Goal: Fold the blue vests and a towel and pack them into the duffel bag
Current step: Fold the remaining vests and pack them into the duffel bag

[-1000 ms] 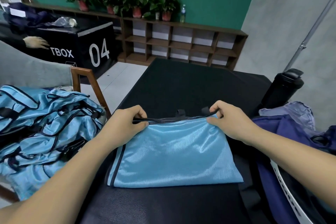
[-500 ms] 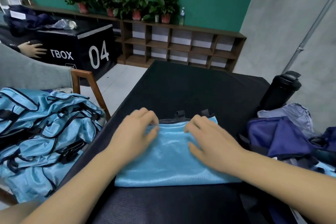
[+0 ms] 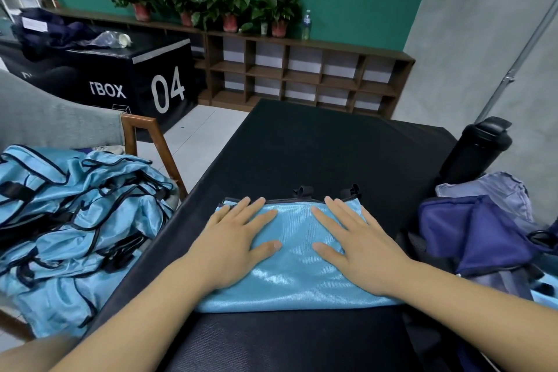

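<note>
Head view: left hand (image 3: 234,246) and right hand (image 3: 360,246) press flat — grip wide, holding nothing — on the folded blue vest (image 3: 297,266), lower centre on the tabletop (image 3: 317,145), likely to set the crease.

Both hands, left hand (image 3: 238,246) and right hand (image 3: 360,246), now press flat on the folded vest (image 3: 297,278).

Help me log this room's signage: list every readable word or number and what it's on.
"TBOX": white letters on the side of the black box.
"04": white, same box, right of it.
Label of the water bottle on the shelf: too small to read.
</note>
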Tool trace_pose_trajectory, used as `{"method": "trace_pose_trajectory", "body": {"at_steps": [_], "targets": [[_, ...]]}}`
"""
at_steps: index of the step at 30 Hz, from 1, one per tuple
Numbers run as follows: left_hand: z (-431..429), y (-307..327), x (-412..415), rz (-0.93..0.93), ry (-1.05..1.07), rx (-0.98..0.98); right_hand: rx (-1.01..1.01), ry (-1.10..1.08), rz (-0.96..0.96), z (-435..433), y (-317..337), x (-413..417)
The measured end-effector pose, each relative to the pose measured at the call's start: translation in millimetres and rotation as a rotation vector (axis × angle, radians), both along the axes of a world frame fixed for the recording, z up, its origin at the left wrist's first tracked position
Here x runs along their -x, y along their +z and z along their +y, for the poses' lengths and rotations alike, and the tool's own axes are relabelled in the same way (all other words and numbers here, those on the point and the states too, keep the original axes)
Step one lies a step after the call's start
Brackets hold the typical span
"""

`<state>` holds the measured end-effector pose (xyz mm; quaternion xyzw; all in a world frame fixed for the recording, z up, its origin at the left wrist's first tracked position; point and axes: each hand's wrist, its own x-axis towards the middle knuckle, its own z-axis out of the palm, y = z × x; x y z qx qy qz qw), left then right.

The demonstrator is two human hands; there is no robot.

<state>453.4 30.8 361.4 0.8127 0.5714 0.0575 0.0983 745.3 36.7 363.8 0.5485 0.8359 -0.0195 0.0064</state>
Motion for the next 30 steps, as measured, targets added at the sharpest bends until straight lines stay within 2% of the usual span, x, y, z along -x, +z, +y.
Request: {"method": "trace_pose_trajectory", "body": {"at_steps": [3, 6, 10, 12, 16, 19, 23, 27, 30], "targets": [[3.9, 2.6, 13.6, -0.020, 0.051, 0.040, 0.031, -0.005, 0.049, -0.2, 0.5, -0.5], [2.9, 9.9, 28.6, -0.141, 0.114, 0.055, 0.038, -0.007, 0.077, -0.5, 0.5, -0.3], [-0.4, 17.9, 47.7, -0.168, 0.351, -0.047, 0.047, -0.020, 0.109, -1.3, -0.1, -0.5], [-0.1, 21.3, 54.7, -0.170, 0.456, 0.007, 0.042, -0.022, 0.115, -2.2, 1.1, -0.5], [-3.6, 33.9, 55.8, -0.102, 0.454, 0.161, 0.044, -0.021, 0.127, -3.7, 2.5, -0.4], [-6.6, 39.6, 50.5, -0.102, 0.438, 0.189, 0.034, -0.015, 0.127, -3.6, 2.2, -0.9], [-5.3, 38.2, 52.1, -0.227, 0.449, 0.200, 0.022, 0.012, 0.189, -2.3, -0.1, -3.0], [-2.7, 45.8, 65.2, -0.437, 0.508, 0.201, -0.056, 0.034, 0.483, -2.7, 0.6, -6.9], [-0.9, 52.6, 80.4, -0.575, 0.590, 0.203, -0.136, 0.056, 0.530, -4.2, -3.2, -8.6]]}}
